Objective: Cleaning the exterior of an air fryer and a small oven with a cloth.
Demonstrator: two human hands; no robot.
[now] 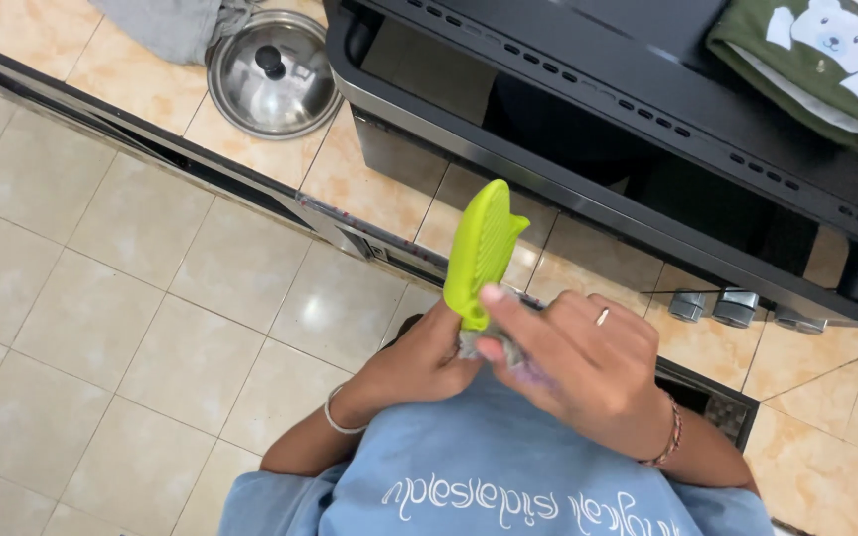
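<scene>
Above a tiled floor, two hands grip a green silicone pad.

At far left a steel lid (273, 71) lies on the floor (101, 298). The left hand (419, 362) is curled around the lower end of the pad (482, 250), which stands upright just in front of the blue shirt (489, 476). The right hand (588, 367) pinches the pad's base with a grey cloth (494, 347), fingers pressed together. A black oven (647, 119) stands behind, with a green cloth (826, 60) on top.

Floor (131, 298): glossy beige tiles, pale grout, light glare. Dark sliding-door track (151, 149) runs diagonally across. Black oven (588, 129), door open, upper right. Steel pot lid (272, 74) lies on tiles beside grey cloth (166, 25). Green cloth (826, 60) on oven top.
</scene>
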